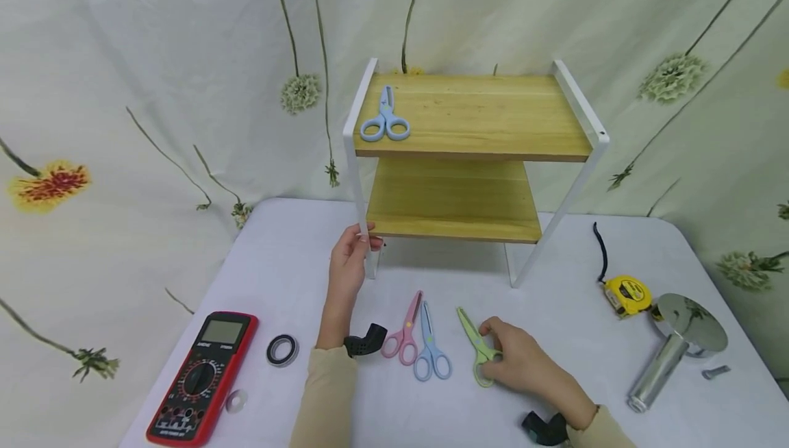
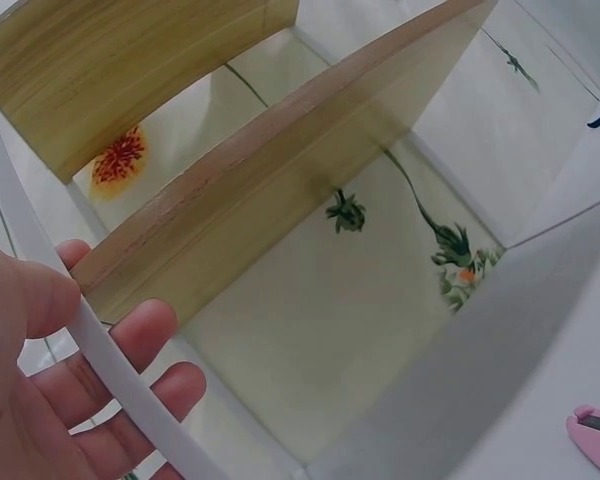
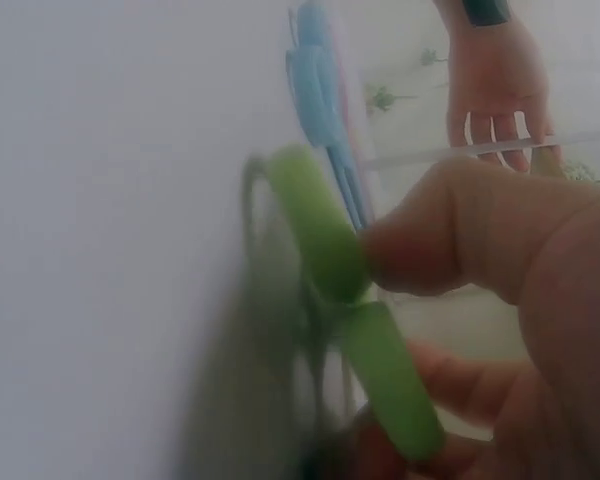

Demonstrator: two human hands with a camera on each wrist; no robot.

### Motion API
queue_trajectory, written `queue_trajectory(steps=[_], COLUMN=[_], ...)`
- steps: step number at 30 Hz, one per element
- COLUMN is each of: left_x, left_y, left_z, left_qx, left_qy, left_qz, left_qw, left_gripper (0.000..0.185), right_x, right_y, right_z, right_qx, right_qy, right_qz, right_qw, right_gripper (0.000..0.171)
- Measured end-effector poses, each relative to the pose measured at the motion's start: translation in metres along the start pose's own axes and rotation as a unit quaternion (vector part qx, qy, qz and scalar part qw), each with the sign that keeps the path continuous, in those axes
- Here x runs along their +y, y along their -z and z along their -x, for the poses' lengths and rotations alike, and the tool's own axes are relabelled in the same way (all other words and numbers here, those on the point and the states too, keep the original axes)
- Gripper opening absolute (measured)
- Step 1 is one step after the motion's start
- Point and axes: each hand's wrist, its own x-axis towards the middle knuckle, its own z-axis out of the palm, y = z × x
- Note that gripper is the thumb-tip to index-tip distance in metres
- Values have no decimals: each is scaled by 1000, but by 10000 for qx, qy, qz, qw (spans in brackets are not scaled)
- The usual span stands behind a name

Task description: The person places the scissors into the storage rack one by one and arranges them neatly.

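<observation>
My left hand [image 1: 348,260] grips the white left frame of a small two-tier wooden shelf [image 1: 468,116], just below the lower board. In the left wrist view the thumb and fingers [image 2: 145,335] close around the frame bar. Green scissors [image 1: 474,338] lie on the table, pointing away, and my right hand [image 1: 518,357] pinches their handles. Close up, the thumb presses one green handle [image 3: 315,230]. To their left are blue scissors [image 1: 431,349] and pink scissors [image 1: 403,338]. Another pair of blue scissors [image 1: 385,118] sits at the left of the top board.
A red multimeter [image 1: 200,376], black tape roll [image 1: 282,351] and small clear roll [image 1: 235,401] lie at the left. At the right are a yellow tape measure [image 1: 627,295], a shiny metal piece with a round plate [image 1: 690,325] and a bolt [image 1: 716,372]. A floral cloth hangs behind.
</observation>
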Motion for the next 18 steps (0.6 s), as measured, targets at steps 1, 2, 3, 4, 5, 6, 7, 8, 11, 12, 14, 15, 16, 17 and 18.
queue_trajectory(steps=[1, 2, 3, 4, 5, 6, 7, 8, 11, 12, 14, 15, 16, 17, 18], left_x=[0, 0, 0, 1, 1, 2, 2, 2, 2, 2, 2, 2, 1, 1, 1], left_y=[0, 0, 0, 0, 0, 0, 0, 0, 1, 1, 1, 1, 1, 1, 1], left_z=[0, 1, 1, 1, 1, 1, 1, 1, 0, 0, 0, 0, 0, 0, 0], left_qx=[3, 6, 11, 10, 8, 6, 2, 3, -2, 3, 6, 0, -6, -16, -27], left_qy=[10, 18, 26, 19, 32, 41, 49, 54, 63, 61, 67, 63, 68, 68, 74], left_qz=[-2, 3, 5, 18, 21, 32, 32, 34, 36, 39, 43, 54, 55, 71, 70], left_qw=[10000, 10000, 10000, 10000, 10000, 10000, 10000, 10000, 10000, 10000, 10000, 10000, 10000, 10000, 9999], left_gripper=[29, 29, 29, 29, 30, 30, 30, 30, 30, 30, 29, 29, 29, 29, 29], right_x=[2, 4, 6, 8, 10, 13, 15, 16, 17, 15, 9, 4, -2, -9, -17], right_y=[2, 5, 7, 10, 13, 17, 20, 24, 36, 41, 53, 60, 67, 76, 85], right_z=[0, 1, 1, 1, 1, 0, 0, 0, -1, -1, 0, 0, 1, 2, 4], right_qx=[-111, -250, -391, -514, -628, -744, -850, -962, -1126, -1131, -975, -809, -622, -415, -165], right_qy=[97, 197, 311, 423, 533, 659, 765, 849, 1048, 1093, 1212, 1361, 1550, 1749, 1939], right_qz=[-73, -192, -328, -467, -607, -797, -1027, -1302, -1997, -2193, -2418, -2442, -2463, -2451, -2369], right_qw=[9999, 9993, 9982, 9967, 9948, 9919, 9881, 9831, 9677, 9629, 9578, 9567, 9547, 9527, 9518], right_gripper=[51, 53, 54, 56, 55, 54, 51, 47, 33, 30, 26, 25, 24, 24, 24])
